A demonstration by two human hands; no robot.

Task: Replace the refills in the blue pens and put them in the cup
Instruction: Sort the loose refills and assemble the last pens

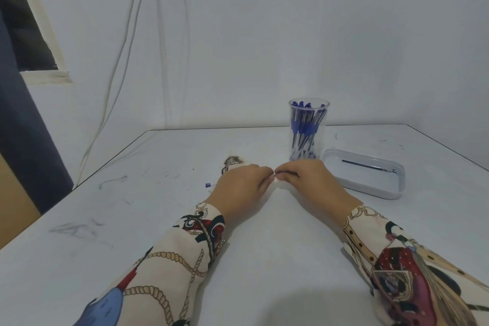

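Observation:
My left hand (pixel 242 185) and my right hand (pixel 307 180) meet fingertip to fingertip over the middle of the white table (pixel 264 259). Between them they pinch a thin pen part (pixel 276 174), mostly hidden by the fingers. A small blue pen piece (pixel 208 185) lies on the table just left of my left hand. Behind my right hand stands a clear cup (pixel 308 130) with several blue pens in it. A white tray (pixel 370 185) to the right holds one thin dark refill (pixel 367 165).
A brown scorch mark (pixel 232 161) sits on the table beyond my left hand. White cables (pixel 119 66) hang down the wall at the back left. The table's left edge runs diagonally, with a dark curtain beside it.

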